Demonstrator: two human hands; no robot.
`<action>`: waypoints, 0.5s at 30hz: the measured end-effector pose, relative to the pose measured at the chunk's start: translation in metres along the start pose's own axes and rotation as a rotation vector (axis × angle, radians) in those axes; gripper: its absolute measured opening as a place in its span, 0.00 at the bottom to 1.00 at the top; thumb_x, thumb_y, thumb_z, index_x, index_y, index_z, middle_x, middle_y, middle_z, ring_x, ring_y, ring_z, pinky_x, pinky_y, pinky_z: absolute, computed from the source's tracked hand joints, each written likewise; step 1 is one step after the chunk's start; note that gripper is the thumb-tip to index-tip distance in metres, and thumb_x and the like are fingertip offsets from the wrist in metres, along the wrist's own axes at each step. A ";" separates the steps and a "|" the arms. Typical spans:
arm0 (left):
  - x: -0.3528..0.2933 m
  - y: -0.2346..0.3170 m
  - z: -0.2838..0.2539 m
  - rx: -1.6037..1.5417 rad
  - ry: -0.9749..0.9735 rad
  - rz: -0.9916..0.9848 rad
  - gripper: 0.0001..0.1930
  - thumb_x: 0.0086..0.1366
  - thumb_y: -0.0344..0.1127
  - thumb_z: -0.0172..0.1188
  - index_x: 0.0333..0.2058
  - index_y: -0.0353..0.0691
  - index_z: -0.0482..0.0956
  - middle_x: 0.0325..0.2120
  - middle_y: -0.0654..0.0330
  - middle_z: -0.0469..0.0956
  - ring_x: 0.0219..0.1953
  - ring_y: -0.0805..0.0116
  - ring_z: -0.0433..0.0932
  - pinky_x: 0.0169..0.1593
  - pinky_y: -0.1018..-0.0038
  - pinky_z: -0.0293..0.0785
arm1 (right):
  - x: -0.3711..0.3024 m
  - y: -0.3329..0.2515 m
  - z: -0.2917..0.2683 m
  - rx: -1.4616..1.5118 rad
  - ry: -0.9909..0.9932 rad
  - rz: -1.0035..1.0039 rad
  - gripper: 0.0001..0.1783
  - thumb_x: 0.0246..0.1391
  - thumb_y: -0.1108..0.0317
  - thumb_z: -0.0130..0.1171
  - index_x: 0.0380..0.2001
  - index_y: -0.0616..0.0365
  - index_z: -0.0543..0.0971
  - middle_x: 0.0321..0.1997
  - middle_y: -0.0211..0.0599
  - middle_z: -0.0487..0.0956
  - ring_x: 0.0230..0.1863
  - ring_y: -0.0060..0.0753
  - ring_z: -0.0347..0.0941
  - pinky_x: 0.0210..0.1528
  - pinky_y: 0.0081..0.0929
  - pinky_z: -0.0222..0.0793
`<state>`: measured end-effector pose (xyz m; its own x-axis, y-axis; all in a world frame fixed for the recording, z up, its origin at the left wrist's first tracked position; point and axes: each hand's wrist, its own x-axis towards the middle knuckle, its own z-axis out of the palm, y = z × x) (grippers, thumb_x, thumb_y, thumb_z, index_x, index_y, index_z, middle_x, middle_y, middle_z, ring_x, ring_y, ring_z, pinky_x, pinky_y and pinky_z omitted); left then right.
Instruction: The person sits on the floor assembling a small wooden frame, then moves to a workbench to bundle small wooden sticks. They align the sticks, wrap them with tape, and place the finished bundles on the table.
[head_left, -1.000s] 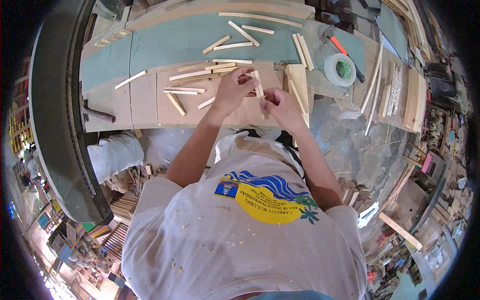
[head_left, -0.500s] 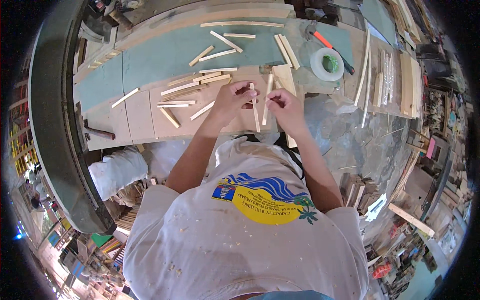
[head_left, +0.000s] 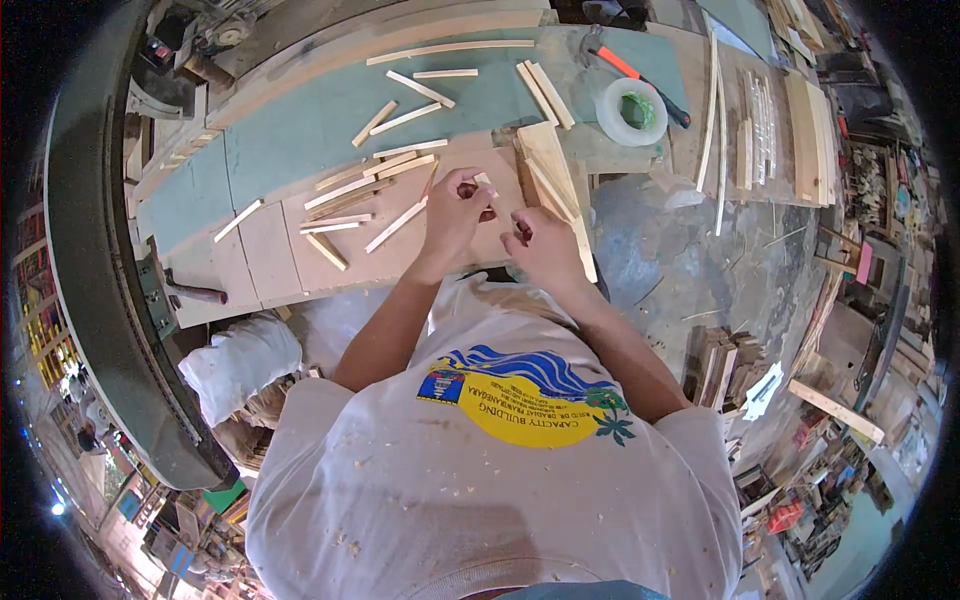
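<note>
My left hand point(head_left: 458, 212) is raised over the bench with its fingers closed on a thin wooden stick point(head_left: 484, 180); only a short pale end of it shows at the fingertips. Just to its right and nearer my body, my right hand point(head_left: 545, 246) has its fingers curled in. Whatever those fingers may hold is hidden. Beyond the right hand, a narrow wooden strip point(head_left: 550, 187) rests on a wider pale plank point(head_left: 572, 190). Left of my left hand, several cut sticks point(head_left: 348, 190) lie in a loose group on the brown board point(head_left: 270, 235).
More sticks point(head_left: 412, 116) are scattered on the green bench top point(head_left: 300, 120). A roll of clear tape point(head_left: 607, 112) sits far right beside a hammer point(head_left: 630, 72) with an orange and black handle. A dark machine column point(head_left: 95, 270) rises at the left. Long strips point(head_left: 712, 140) lie at right.
The stick in my left hand has turned from lengthwise to nearly end-on. My right hand has moved nearer my body, and the stick it pinched no longer shows in its fingers. The view has shifted slightly.
</note>
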<state>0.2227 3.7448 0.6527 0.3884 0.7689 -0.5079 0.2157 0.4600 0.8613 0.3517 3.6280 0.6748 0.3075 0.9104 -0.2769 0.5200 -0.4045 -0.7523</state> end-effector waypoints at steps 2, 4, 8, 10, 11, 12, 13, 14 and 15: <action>0.002 -0.014 0.008 -0.006 0.018 0.038 0.20 0.64 0.29 0.64 0.54 0.29 0.76 0.32 0.60 0.80 0.33 0.74 0.80 0.37 0.75 0.84 | -0.001 0.005 -0.002 -0.106 -0.029 0.045 0.12 0.52 0.64 0.65 0.37 0.60 0.79 0.36 0.47 0.79 0.40 0.53 0.78 0.44 0.44 0.75; 0.006 -0.031 0.018 0.031 0.049 0.125 0.19 0.64 0.30 0.64 0.52 0.29 0.77 0.33 0.59 0.81 0.32 0.74 0.80 0.37 0.76 0.82 | 0.003 0.021 -0.006 -0.177 0.066 -0.001 0.12 0.52 0.65 0.64 0.38 0.60 0.79 0.37 0.47 0.79 0.41 0.53 0.78 0.44 0.45 0.75; 0.020 -0.039 0.023 0.211 -0.007 0.201 0.17 0.65 0.34 0.64 0.48 0.30 0.78 0.35 0.58 0.82 0.32 0.72 0.81 0.37 0.77 0.79 | 0.013 0.051 -0.018 -0.308 0.323 -0.013 0.13 0.52 0.64 0.64 0.38 0.59 0.79 0.38 0.47 0.78 0.42 0.53 0.78 0.45 0.45 0.76; 0.022 -0.034 0.019 0.275 -0.086 0.147 0.15 0.67 0.36 0.63 0.47 0.31 0.79 0.36 0.59 0.82 0.33 0.72 0.81 0.35 0.78 0.78 | 0.018 0.067 -0.018 -0.342 0.343 0.012 0.11 0.51 0.65 0.64 0.37 0.56 0.80 0.38 0.44 0.77 0.39 0.53 0.78 0.42 0.46 0.76; 0.021 -0.030 0.017 0.289 -0.113 0.126 0.14 0.67 0.36 0.62 0.46 0.31 0.79 0.35 0.59 0.82 0.33 0.73 0.81 0.35 0.78 0.77 | 0.019 0.070 -0.018 -0.356 0.333 0.019 0.11 0.51 0.66 0.64 0.38 0.56 0.80 0.39 0.44 0.77 0.41 0.52 0.78 0.43 0.45 0.76; 0.022 -0.027 0.015 0.303 -0.141 0.106 0.14 0.68 0.36 0.62 0.45 0.32 0.80 0.35 0.60 0.82 0.32 0.74 0.80 0.34 0.79 0.77 | 0.020 0.074 -0.019 -0.370 0.323 0.027 0.11 0.51 0.66 0.65 0.38 0.56 0.80 0.40 0.44 0.77 0.42 0.52 0.78 0.43 0.45 0.75; 0.024 -0.031 0.012 0.282 -0.131 0.112 0.13 0.68 0.36 0.61 0.44 0.32 0.80 0.35 0.60 0.82 0.32 0.74 0.80 0.34 0.79 0.77 | 0.022 0.075 -0.019 -0.377 0.309 0.026 0.12 0.50 0.66 0.65 0.38 0.56 0.80 0.40 0.44 0.77 0.43 0.52 0.77 0.44 0.45 0.75; 0.027 -0.039 0.009 0.263 -0.121 0.117 0.12 0.68 0.35 0.60 0.44 0.32 0.80 0.34 0.60 0.82 0.31 0.75 0.80 0.34 0.79 0.77 | 0.023 0.075 -0.018 -0.384 0.294 0.027 0.12 0.50 0.66 0.65 0.39 0.56 0.80 0.40 0.44 0.78 0.44 0.51 0.77 0.45 0.45 0.75; 0.030 -0.047 0.006 0.242 -0.112 0.123 0.11 0.68 0.35 0.60 0.43 0.32 0.80 0.34 0.60 0.83 0.31 0.75 0.80 0.34 0.79 0.77 | 0.024 0.076 -0.018 -0.390 0.280 0.028 0.13 0.50 0.66 0.65 0.39 0.56 0.81 0.41 0.44 0.78 0.45 0.51 0.77 0.46 0.45 0.75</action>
<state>0.2300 3.7436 0.5974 0.5181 0.7524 -0.4067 0.3635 0.2366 0.9010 0.4130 3.6179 0.6220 0.5002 0.8620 -0.0821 0.7525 -0.4796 -0.4514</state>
